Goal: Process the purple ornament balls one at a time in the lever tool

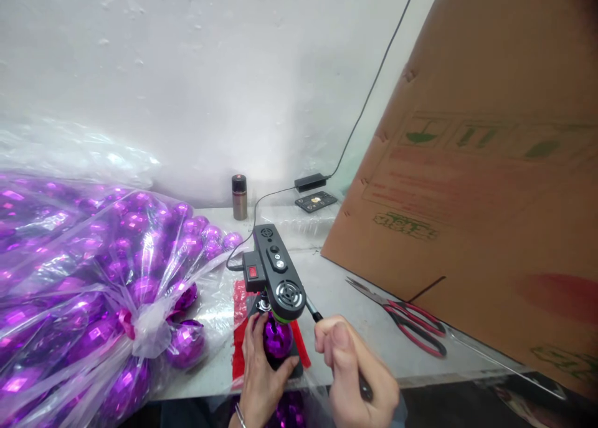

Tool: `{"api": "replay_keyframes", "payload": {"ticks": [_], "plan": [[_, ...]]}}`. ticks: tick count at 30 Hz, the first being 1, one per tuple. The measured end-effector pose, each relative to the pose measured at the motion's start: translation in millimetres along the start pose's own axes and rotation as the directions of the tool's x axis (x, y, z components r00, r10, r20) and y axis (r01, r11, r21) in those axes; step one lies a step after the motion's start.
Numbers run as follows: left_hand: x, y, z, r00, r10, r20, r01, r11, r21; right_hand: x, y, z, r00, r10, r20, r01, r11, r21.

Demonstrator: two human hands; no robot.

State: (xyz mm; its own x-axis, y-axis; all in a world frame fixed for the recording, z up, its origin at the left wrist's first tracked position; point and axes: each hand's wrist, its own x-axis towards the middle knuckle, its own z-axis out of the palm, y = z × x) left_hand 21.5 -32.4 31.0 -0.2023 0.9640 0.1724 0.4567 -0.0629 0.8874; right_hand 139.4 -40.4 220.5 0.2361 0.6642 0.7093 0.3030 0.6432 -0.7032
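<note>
While the left hand cups a faceted purple bauble under the head of a small black benchtop machine, fingers wrapped round it, the right hand closes in a fist on the machine's lever handle. A tied clear bag of purple baubles crowds the left side, red-handled scissors lie to the right, and a leaning cardboard sheet blocks that side. Behind, a small canister, a phone and a power adapter sit on the pale worktop against a white wall.
</note>
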Motion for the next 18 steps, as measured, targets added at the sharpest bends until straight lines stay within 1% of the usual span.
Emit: {"api": "replay_keyframes", "payload": {"ticks": [3, 6, 9, 11, 12, 16, 18], "plan": [[3.7, 4.1, -0.4, 1.000, -0.010, -0.003, 0.010, 0.999, -0.034, -0.5, 1.2, -0.7, 0.999, -0.032, -0.004, 0.033, 0.999, 0.008], [11.2, 4.8, 0.0, 0.999, 0.044, -0.032, -0.046, 0.997, -0.061, -1.9, -0.6, 1.8, 0.999, -0.041, -0.013, 0.041, 0.999, 0.013], [14.7, 3.1, 2.9, 0.993, 0.095, -0.069, -0.098, 0.994, -0.040, -5.2, -4.8, 7.4, 0.996, 0.029, -0.088, -0.029, 1.000, -0.002], [13.9, 1.6, 5.5, 0.992, 0.093, -0.087, -0.095, 0.995, -0.015, -8.3, -5.8, 11.2, 0.987, 0.063, -0.148, -0.064, 0.998, -0.007], [12.9, 0.9, 6.7, 0.992, 0.083, -0.096, -0.084, 0.996, -0.005, -9.9, -5.0, 12.9, 0.986, 0.049, -0.161, -0.050, 0.999, -0.004], [9.1, -1.0, 10.5, 0.992, 0.045, -0.115, -0.045, 0.999, 0.005, -16.4, 5.2, 17.6, 0.973, -0.088, -0.214, 0.091, 0.996, 0.005], [8.2, -1.2, 11.5, 0.992, 0.035, -0.120, -0.035, 0.999, 0.006, -19.4, 10.6, 19.8, 0.959, -0.107, -0.262, 0.111, 0.994, 0.000]]}}
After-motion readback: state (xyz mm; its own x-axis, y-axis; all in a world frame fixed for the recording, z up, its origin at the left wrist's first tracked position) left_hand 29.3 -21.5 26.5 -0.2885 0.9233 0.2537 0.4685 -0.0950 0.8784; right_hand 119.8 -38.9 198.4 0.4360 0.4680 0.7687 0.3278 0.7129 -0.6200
